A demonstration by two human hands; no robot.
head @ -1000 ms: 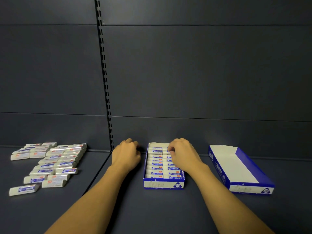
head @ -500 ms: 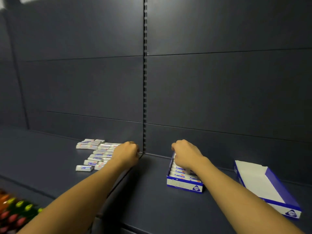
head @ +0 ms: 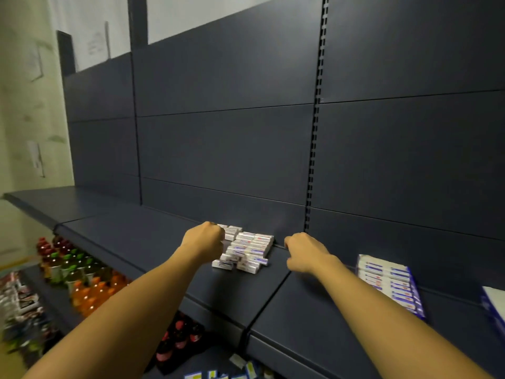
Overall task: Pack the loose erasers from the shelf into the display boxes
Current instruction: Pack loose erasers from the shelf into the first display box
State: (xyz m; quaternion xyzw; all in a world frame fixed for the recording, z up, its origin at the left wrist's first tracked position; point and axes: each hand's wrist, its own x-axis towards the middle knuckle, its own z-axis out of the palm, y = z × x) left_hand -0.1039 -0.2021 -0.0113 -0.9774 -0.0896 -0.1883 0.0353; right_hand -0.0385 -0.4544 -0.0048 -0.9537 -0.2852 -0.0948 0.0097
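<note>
1. The left hand (head: 203, 240) covers the erasers' (head: 244, 251) left edge, fingers curled; any grip is hidden.
2. The right hand (head: 304, 253) hovers right of them, curled, holding nothing visible.
3. The full box (head: 389, 283) sits right; a second box (head: 494, 305) is cut off.

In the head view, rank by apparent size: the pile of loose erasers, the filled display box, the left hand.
1. Filled display box, though nearness to the camera may enlarge it.
2. Pile of loose erasers.
3. Left hand, only slightly smaller than the pile.
</note>
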